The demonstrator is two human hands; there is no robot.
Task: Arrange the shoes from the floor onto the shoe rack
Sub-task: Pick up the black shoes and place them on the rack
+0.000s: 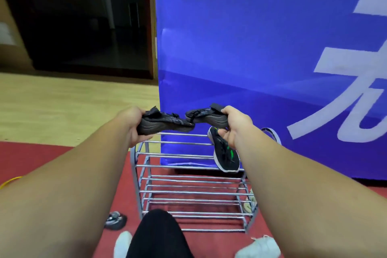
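A grey metal shoe rack (188,191) with several barred tiers stands on the red floor in front of me. My left hand (134,123) grips the heel of a dark grey shoe (165,123) above the rack's top left. My right hand (234,126) holds the matching dark grey shoe (206,116) by its heel, toes of the two shoes nearly touching. A black sneaker with green stripes and a white sole (225,154) lies on the top tier at the right, just under my right hand.
A blue banner (261,48) stands right behind the rack. On the floor lie a grey-black shoe (115,220) at the left, white shoes (259,247) at the bottom, and a pale shoe (250,205) by the rack's right side. My black-clad knee (157,234) is low centre. A yellow cable (10,181) runs at the left.
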